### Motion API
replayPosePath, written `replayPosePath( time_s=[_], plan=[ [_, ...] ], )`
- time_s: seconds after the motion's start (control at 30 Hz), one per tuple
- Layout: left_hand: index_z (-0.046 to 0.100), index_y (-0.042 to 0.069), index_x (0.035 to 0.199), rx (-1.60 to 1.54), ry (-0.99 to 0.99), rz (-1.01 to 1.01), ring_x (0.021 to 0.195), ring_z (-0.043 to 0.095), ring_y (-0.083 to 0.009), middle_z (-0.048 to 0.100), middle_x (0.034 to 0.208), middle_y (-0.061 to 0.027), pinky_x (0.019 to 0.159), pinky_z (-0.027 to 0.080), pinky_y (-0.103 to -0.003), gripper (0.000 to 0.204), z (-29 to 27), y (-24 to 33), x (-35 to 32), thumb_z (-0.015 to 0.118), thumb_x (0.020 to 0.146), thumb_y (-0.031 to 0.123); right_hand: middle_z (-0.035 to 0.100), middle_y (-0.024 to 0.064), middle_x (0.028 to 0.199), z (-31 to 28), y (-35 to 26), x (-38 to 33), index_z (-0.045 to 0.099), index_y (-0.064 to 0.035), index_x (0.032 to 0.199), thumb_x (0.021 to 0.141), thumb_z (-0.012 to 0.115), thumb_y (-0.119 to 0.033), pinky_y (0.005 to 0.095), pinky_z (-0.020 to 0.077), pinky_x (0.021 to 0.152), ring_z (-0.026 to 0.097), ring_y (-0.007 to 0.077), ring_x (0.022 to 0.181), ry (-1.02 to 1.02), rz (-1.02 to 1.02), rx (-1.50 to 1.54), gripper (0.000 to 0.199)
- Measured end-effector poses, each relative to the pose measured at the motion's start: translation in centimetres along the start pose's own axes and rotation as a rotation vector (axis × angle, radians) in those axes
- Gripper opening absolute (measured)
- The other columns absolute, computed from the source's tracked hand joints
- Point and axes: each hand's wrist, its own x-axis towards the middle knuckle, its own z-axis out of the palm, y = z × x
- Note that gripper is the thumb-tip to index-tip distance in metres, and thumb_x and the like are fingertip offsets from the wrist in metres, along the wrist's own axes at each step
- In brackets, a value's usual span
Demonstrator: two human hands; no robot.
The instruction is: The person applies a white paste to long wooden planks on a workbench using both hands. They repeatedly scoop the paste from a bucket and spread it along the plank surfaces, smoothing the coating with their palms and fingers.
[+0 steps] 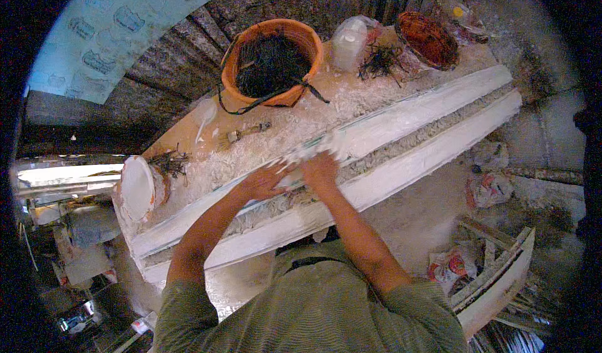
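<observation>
Both of my hands are over a long white plaster-like moulding (426, 111), which runs slantwise across the table with a rough grey channel along its length. My left hand (266, 180) lies on the far strip of the moulding, its fingers stretched out. Close beside it, my right hand (320, 170) reaches to the moulding's far edge. White paste coats the fingertips, and the right fingers are smeared by motion. Whether anything is under the right fingers is hidden. Beyond the hands, a paintbrush (244, 135) lies on the paste-spattered table (188, 141).
An orange bucket (316, 55) full of dark fibres stands behind the brush. To its right are a whitish plastic jug (349, 44), loose dark fibres (381, 61) and a reddish-brown bowl (427, 41). A white-coated tub (138, 189) sits at the left end. Another moulding (498, 284) leans at lower right.
</observation>
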Motion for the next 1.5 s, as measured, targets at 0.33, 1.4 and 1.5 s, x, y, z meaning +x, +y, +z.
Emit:
replayPosePath(
  time_s=[0.33,1.4,1.5],
  plan=[
    [0.019,0.009,0.153,-0.104,0.172,0.157,0.143,0.026,-0.0384,0.022,0.157,-0.0215,0.116,0.027,-0.050,0.074,-3.6,7.4,23.5,0.032,0.099,0.057,0.068,0.0238,0.101,-11.6,30.9,14.3,0.065,-0.0024,0.105,0.096,0.043,-0.031,0.0578,0.0515,0.079,0.064,0.0416,0.096,0.421,0.118,-0.407,0.038],
    [0.032,0.031,0.151,0.134,0.065,0.079,0.141,0.031,-0.0400,0.031,0.156,-0.0127,0.108,0.034,-0.056,0.060,2.5,0.4,-4.2,0.038,0.097,0.056,0.060,0.0288,0.121,-0.6,-3.0,-7.2,0.065,0.0056,0.113,0.096,0.037,-0.045,0.0568,0.0353,0.106,0.052,0.0470,0.120,0.097,0.154,0.074,0.061],
    [0.032,0.033,0.151,0.137,0.156,0.158,0.142,0.029,-0.0399,0.032,0.155,-0.0128,0.110,0.031,-0.057,0.058,0.8,2.6,4.5,0.035,0.098,0.056,0.059,0.0275,0.125,-3.8,3.2,-2.7,0.063,0.0052,0.118,0.098,0.029,-0.043,0.0559,0.0340,0.107,0.050,0.0462,0.124,0.071,0.213,0.048,0.063]
  ],
)
